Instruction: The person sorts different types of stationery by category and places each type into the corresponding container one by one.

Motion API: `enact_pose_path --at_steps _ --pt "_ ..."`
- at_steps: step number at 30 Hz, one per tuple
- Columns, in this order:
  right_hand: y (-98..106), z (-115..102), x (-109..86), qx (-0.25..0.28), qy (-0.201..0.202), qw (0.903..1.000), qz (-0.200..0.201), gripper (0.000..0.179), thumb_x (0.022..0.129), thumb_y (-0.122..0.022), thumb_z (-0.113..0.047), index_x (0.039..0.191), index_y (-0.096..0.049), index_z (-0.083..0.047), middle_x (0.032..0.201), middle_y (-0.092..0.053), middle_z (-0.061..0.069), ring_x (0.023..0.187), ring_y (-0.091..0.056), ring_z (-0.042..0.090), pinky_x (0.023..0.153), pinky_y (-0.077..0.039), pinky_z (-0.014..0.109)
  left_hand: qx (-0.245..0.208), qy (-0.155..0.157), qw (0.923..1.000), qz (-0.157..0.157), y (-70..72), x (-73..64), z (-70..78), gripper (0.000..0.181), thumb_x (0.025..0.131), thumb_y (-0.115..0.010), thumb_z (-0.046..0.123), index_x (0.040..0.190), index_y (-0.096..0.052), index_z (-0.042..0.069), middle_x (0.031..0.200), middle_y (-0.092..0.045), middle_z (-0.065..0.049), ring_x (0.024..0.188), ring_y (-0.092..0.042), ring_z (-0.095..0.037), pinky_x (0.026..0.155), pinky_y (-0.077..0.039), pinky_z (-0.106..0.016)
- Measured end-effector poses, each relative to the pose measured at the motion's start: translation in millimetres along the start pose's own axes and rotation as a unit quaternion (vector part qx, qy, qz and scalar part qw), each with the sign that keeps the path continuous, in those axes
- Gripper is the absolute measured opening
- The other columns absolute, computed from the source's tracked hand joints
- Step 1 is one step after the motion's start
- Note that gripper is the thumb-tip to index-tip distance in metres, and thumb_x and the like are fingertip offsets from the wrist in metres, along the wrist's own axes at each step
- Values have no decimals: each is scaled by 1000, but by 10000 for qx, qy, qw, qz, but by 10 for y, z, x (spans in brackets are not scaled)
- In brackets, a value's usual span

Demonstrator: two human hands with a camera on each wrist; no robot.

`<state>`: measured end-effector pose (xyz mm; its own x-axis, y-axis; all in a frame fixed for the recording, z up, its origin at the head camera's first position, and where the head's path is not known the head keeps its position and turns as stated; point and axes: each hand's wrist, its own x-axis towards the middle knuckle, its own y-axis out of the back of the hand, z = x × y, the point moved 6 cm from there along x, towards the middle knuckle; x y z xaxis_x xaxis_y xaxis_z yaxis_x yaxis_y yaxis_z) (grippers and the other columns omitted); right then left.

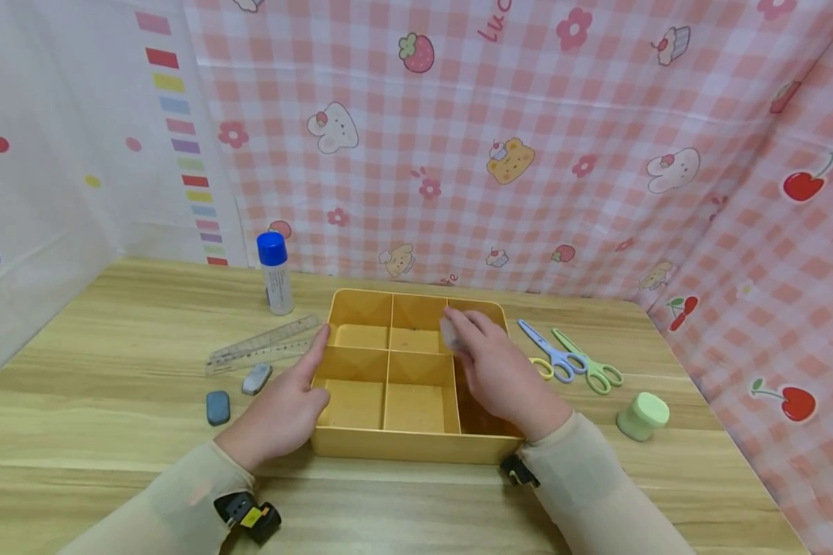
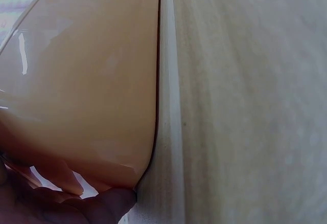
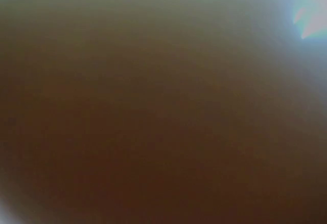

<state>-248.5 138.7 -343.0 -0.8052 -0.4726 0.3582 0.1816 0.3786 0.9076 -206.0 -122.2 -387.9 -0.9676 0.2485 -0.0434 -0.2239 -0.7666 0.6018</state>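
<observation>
A yellow organizer box (image 1: pixel 416 445) with several compartments stands on the wooden table. My left hand (image 1: pixel 282 412) rests against its left side, the index finger stretched along the outer wall and the thumb by the rim. In the left wrist view, fingers (image 2: pixel 110 203) touch the box's outer wall (image 2: pixel 97 91) near a lower corner. Over the right-hand compartments, my right hand (image 1: pixel 496 366) pinches a small whitish piece (image 1: pixel 449 333) whose kind cannot be told. The right wrist view is a dark brown blur.
Left of the box lie clear rulers (image 1: pixel 264 343), a grey eraser (image 1: pixel 257 378) and a dark blue eraser (image 1: pixel 218 408). A blue-capped glue stick (image 1: pixel 274 277) stands behind them. To the right lie blue scissors (image 1: pixel 554 353), green scissors (image 1: pixel 590 362), a yellow handle (image 1: pixel 543 368) and a pale green jar (image 1: pixel 642 416).
</observation>
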Motion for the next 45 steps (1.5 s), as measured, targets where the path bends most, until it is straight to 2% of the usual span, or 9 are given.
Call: enact_pose_path --at_steps 6,14,22,34,45 --pt "18 15 -14 4 -296 9996 -11 49 101 -67 -11 148 -55 -6 128 -63 17 106 -68 32 96 -61 50 6 5 10000 -6 2 -2 -1 80 103 -38 11 171 3 21 178 -7 -8 161 -17 -37 129 -18 -59" --pt "15 33 -15 -72 -460 9989 -25 51 103 -67 -16 151 -55 -5 126 -65 17 104 -68 31 94 -61 48 43 -21 10000 40 6 -9 9 79 103 -38 11 171 2 20 177 -10 -13 161 -18 -38 129 -19 -59" --pt "-9 65 -11 -93 -758 9968 -247 52 105 -63 -24 154 -53 -7 130 -65 16 107 -67 29 98 -60 48 36 2 10000 35 6 -8 14 79 104 -38 11 171 3 20 177 -11 -14 161 -18 -38 129 -19 -59" --pt "-33 81 -7 -59 -777 9964 -328 52 107 -58 -26 155 -51 -5 137 -62 17 118 -65 30 105 -57 50 25 34 10000 33 4 -7 14 79 104 -38 12 171 3 22 177 -9 -11 161 -17 -38 129 -18 -59" --pt "24 70 -12 156 -632 9979 -67 45 108 -58 -22 147 -57 -1 134 -65 20 117 -65 33 105 -56 51 34 83 10000 10 1 -6 9 80 104 -38 12 170 5 24 177 -8 -11 162 -17 -38 130 -17 -59"
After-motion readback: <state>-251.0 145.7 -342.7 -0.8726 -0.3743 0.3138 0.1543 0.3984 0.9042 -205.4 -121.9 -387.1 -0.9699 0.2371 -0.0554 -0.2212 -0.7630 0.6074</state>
